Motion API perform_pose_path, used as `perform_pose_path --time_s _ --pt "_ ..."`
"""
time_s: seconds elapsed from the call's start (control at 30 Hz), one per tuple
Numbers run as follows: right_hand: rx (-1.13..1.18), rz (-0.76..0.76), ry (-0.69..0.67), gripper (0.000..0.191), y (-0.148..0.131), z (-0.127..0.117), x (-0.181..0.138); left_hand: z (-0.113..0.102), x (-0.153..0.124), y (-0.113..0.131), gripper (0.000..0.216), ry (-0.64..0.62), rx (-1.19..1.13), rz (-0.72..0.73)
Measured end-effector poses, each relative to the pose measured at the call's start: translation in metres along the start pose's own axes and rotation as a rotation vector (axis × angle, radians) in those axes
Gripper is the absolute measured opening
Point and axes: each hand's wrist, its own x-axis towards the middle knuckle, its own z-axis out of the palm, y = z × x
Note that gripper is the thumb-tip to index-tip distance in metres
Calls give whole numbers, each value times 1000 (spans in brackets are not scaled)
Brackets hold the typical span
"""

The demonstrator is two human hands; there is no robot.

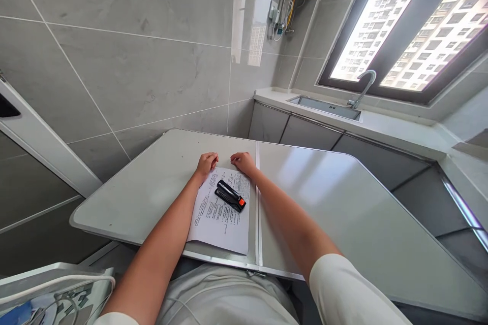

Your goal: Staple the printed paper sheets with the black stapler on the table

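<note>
A printed sheet of paper (217, 218) lies on a pale grey folding table (152, 188) in front of me. A black stapler (230, 196) with an orange end rests on the paper's upper half. My left hand (206, 162) sits at the paper's far left corner, fingers curled down onto its edge. My right hand (242, 161) sits at the far right corner, fingers curled the same way. Both hands touch the top edge of the sheet; whether they pinch it is unclear.
The table has a seam (258, 203) down its middle, just right of the paper. A tiled wall stands behind it. A counter with a sink (324, 106) and tap (364, 86) runs under a window at the right. A white object with cables (57, 294) lies at lower left.
</note>
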Motion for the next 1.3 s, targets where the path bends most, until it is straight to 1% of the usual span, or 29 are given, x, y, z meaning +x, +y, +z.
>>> perform_pose_path --time_s 0.07,0.13,0.2,0.27,0.3,0.33,0.4,0.47,0.53,0.63,0.73,0.8,0.87,0.93,1.0,1.1,1.2,1.3 --pt "13 12 56 17 9 -10 -6 4 -3 -1 32 -53 111 17" --pt "9 63 139 24 24 -27 -16 6 -5 -3 28 -101 209 42" --pt "-17 142 221 32 45 -51 -33 9 -5 -4 19 -147 279 71" --pt "-49 209 267 34 67 -78 -57 12 -5 -4 8 -224 407 155" --pt "-64 228 268 32 77 -91 -73 13 -4 -5 4 -276 500 216" --pt "-78 240 254 28 86 -103 -89 14 -4 -5 4 -335 602 279" --pt "-102 253 224 25 97 -123 -123 16 -4 -6 10 -450 785 371" --pt "-123 262 214 25 101 -134 -153 16 -5 -7 12 -520 880 390" --pt "-134 262 207 25 100 -139 -174 16 -6 -9 13 -545 934 393" --pt "-137 258 166 23 96 -139 -187 17 -5 -14 19 -516 1015 388" --pt "-150 273 121 22 95 -138 -184 22 -3 -20 17 -458 1146 345" --pt "-159 260 117 21 94 -137 -181 25 -1 -23 12 -437 1206 323" --pt "-140 219 148 22 86 -132 -179 27 0 -26 13 -428 1235 315" --pt "-67 196 200 23 69 -122 -178 29 -1 -27 17 -423 1243 318" --pt "51 205 211 23 44 -105 -177 30 -2 -27 21 -411 1237 320" --pt "191 162 60 23 2 -76 -172 31 -5 -25 24 -393 1217 317" --pt "273 164 35 20 -27 -53 -165 32 -6 -22 27 -382 1196 313" --pt "327 147 5 20 -39 -45 -162 35 -8 -19 28 -370 1185 313"
